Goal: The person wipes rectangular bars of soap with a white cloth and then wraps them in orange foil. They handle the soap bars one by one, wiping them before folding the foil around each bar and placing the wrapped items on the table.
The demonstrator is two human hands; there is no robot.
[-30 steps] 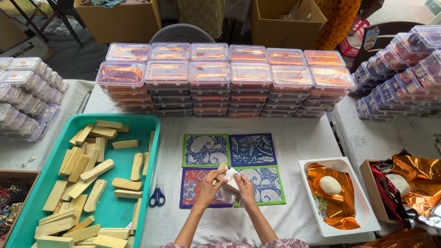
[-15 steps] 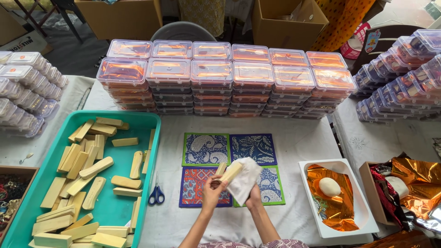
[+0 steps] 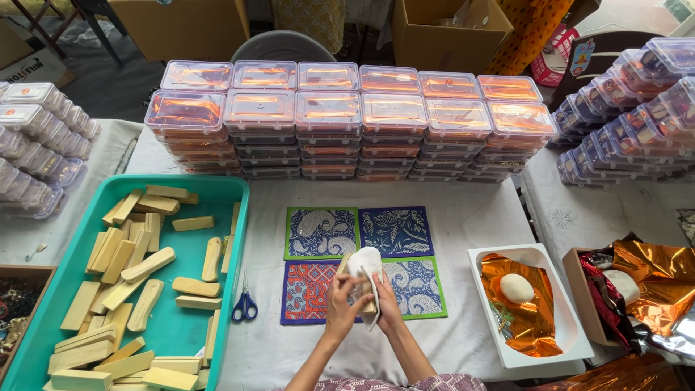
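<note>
A: Two hands at work, mid-table. Holding what?

B: One pale wooden block (image 3: 344, 262), mostly swathed in a white cloth (image 3: 365, 264). Left hand (image 3: 339, 304) curled round the near-left side, fingers closed on wood and cloth together. Right hand (image 3: 389, 303) closed likewise on the right side, pinching cloth against wood.

A: Where, exactly?

B: Raised just above the patterned mats (image 3: 322, 232), over the seam between the red one and the lower blue one. Well apart from the teal tray (image 3: 184, 327) of loose blocks on the left, with blue-handled scissors (image 3: 245, 304) between tray and mats.

A: Step in hand?

B: Judging by the grip, wrapping or wiping, roughly midway. Only the far tip bare, the rest under cloth.

A: Long axis?

B: Running away from the body, leaning slightly left. Bare tip pointing toward the far-left mat and the stacks of clear lidded boxes (image 3: 326, 108) beyond; near end hidden between the palms.

A: Needed for any further handling?

B: Probably a steady pinch from one hand before freeing the other. Never both loose at once, for fear of shedding the cloth.

A: And right of the mats?

B: A white tray (image 3: 507, 253) lined with orange foil (image 3: 536, 326), a pale oval lump (image 3: 516, 287) inside. Untouched by either hand.
</note>
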